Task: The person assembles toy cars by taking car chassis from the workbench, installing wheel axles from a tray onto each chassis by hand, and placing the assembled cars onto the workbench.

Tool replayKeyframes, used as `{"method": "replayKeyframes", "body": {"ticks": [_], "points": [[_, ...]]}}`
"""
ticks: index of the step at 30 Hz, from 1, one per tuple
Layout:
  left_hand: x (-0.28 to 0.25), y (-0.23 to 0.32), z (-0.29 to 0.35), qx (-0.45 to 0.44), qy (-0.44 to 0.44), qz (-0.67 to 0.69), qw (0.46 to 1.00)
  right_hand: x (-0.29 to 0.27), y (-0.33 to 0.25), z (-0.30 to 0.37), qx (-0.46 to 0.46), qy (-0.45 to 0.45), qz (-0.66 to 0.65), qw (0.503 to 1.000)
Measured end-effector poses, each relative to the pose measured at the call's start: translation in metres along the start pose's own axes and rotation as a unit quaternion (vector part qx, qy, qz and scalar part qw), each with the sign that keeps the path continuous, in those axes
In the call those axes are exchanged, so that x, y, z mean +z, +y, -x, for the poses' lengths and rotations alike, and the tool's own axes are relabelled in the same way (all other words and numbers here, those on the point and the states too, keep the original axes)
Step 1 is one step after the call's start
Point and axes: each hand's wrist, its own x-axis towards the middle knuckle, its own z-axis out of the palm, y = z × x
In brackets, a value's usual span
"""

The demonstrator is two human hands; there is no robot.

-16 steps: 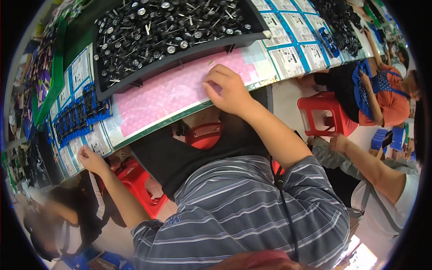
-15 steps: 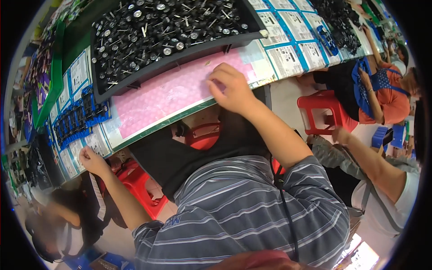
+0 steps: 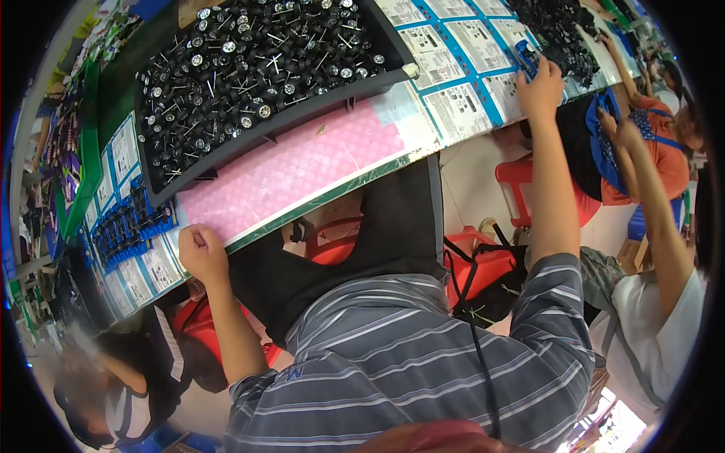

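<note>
My right hand [image 3: 541,89] is stretched out to the far right of the table. Its fingers are closed round the near end of a small blue and black plastic part [image 3: 524,53], which looks like a toy car chassis. My left hand [image 3: 202,253] is curled into a loose fist at the table's front edge, by the left end of a pink bubble-wrap sheet [image 3: 287,162]; the inside of that fist is hidden. Several similar blue and black parts [image 3: 128,226] lie in a row left of it. Beyond the sheet stands a black tray [image 3: 276,124] full of small wheels on metal axles.
Printed white and blue sheets [image 3: 453,106] cover the tabletop on the right. A pile of black parts [image 3: 566,45] lies past the blue part. A green-edged bin [image 3: 92,151] stands at the left. People sit nearby, one in an orange top [image 3: 661,162], with red stools [image 3: 517,185] beside the table.
My right hand has moved from over the pink sheet to the blue part at far right. My left hand has shifted right along the table edge, away from the row of blue parts.
</note>
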Motion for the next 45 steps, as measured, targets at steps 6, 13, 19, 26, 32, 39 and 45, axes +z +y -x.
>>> {"method": "replayKeyframes", "body": {"ticks": [6,13,19,26,32,39,45], "points": [[0.004,0.002,-0.004,0.009,-0.012,0.007,1.0,0.007,0.047,-0.025,0.094,-0.167,0.011,0.981],[0.001,0.044,0.01,-0.105,-0.097,0.284,0.948,-0.09,-0.067,0.069,0.199,-0.213,-0.446,0.846],[0.015,0.134,0.036,-0.121,-0.363,0.683,0.622,-0.182,-0.189,0.128,-0.121,-0.322,-0.562,0.753],[0.014,0.132,0.022,-0.2,-0.264,0.74,0.586,-0.181,-0.232,0.077,-0.263,-0.183,-0.509,0.799],[0.033,0.095,0.006,-0.233,-0.248,0.678,0.652,-0.085,-0.251,0.007,-0.249,-0.165,-0.338,0.893],[0.026,0.09,0.006,-0.198,-0.264,0.663,0.672,-0.061,-0.288,-0.011,-0.236,-0.178,-0.08,0.952],[0.022,0.083,0.009,-0.162,-0.297,0.651,0.68,-0.09,-0.276,0.006,-0.143,-0.218,-0.312,0.914]]}}
